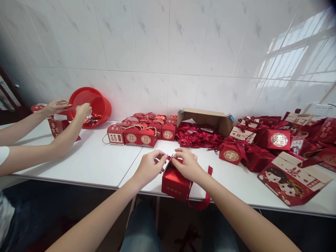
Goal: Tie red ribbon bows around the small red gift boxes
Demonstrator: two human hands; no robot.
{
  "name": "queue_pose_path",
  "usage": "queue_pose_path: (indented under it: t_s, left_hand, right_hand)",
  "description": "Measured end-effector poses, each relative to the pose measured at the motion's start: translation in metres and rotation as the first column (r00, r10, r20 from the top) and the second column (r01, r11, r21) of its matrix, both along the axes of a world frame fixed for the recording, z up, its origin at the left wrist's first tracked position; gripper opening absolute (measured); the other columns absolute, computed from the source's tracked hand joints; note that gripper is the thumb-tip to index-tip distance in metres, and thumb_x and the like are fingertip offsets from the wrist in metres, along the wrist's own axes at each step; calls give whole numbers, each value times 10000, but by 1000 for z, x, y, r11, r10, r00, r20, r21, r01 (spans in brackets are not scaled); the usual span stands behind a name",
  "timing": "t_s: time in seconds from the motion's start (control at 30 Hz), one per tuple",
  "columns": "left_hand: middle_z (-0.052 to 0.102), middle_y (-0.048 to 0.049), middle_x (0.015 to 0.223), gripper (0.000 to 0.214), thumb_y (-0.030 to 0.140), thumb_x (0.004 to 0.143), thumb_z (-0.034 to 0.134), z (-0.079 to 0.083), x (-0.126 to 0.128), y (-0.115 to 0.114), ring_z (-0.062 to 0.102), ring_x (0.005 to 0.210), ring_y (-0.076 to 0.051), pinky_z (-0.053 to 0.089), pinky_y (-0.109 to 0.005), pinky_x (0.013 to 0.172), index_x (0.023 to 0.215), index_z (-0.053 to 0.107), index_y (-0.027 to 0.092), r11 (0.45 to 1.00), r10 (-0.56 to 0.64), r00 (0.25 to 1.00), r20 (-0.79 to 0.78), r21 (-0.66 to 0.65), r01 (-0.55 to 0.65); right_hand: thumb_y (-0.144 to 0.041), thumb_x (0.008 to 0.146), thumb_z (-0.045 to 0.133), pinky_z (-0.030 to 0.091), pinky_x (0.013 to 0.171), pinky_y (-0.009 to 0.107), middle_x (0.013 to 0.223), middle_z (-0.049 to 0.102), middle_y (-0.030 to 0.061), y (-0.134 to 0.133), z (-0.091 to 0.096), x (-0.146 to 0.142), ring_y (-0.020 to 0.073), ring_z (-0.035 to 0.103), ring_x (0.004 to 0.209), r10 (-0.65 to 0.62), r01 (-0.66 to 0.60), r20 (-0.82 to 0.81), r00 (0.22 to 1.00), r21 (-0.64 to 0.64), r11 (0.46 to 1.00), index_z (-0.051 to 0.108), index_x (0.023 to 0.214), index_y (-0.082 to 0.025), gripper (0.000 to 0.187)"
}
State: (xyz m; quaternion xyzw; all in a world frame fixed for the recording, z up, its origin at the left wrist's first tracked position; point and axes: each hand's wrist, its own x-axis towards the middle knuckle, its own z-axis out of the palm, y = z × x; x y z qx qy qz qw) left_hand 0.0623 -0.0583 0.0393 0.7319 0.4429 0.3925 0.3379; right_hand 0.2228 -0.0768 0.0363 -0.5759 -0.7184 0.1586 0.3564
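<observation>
A red gift box stands at the table's front edge, directly before me. A dark red ribbon trails from its right side and loops over the edge. My left hand is at the upper left of the box, thumb and fingers pinched on a short piece of the ribbon near the box's top. My right hand reaches over the top from the right, its fingers closed at the upright top flap; what they grip there is hidden.
Red boxes with cord handles stand at the back middle. Beside them, red ribbons spill from a cardboard box. Finished-looking boxes crowd the right. At left, another person's hands work by a red basket holding wrapped sweets.
</observation>
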Motion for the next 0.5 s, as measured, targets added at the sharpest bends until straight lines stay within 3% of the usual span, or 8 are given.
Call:
queue_pose_path:
  t_s: [0.13, 0.2, 0.27, 0.4, 0.5]
  left_hand:
    - [609, -12, 647, 247, 407, 789, 539, -4, -5, 11, 595, 566, -152, 471, -258, 539, 711, 567, 174, 998, -48, 997, -63, 37, 51]
    - [632, -20, 662, 253, 408, 804, 514, -7, -10, 15, 600, 598, -162, 459, -269, 575, 708, 574, 182, 993, 14, 986, -169, 117, 6]
    - [655, -25, 690, 256, 400, 817, 483, -12, -16, 18, 606, 635, -175, 437, -275, 597, 702, 581, 194, 981, 90, 944, -318, 193, -29]
    - [688, -27, 754, 227, 362, 819, 445, -28, -31, 25, 619, 699, -205, 374, -272, 565, 715, 592, 222, 974, 179, 769, -614, 220, -51]
    - [690, -49, 789, 189, 307, 794, 442, -38, -48, 36, 623, 730, -227, 350, -280, 562, 720, 594, 222, 970, 243, 612, -752, 208, -129]
  right_hand:
    - [-274, 868, 495, 283, 971, 488, 1152, 579, 65, -1, -3, 5, 254, 468, 1157, 9, -7, -40, 999, 59, 998, 648, 810, -231, 170]
    - [-335, 874, 495, 327, 969, 461, 1164, 564, 76, -5, -6, 11, 248, 472, 1152, 15, -4, -101, 995, 109, 994, 618, 949, -237, 174]
    - [-423, 844, 541, 360, 974, 430, 1191, 538, 88, -12, -10, 19, 245, 455, 1177, 61, -42, -135, 989, 136, 990, 558, 1080, -237, 302]
    - [-500, 748, 644, 332, 1039, 422, 1345, 411, 108, -27, -19, 30, 260, 318, 1309, 188, -184, -45, 981, 75, 980, 480, 1221, -243, 562]
    - [-497, 745, 647, 309, 1063, 438, 1432, 311, 121, -30, -25, 33, 261, 247, 1353, 169, -168, -23, 985, 39, 985, 351, 1350, -238, 721]
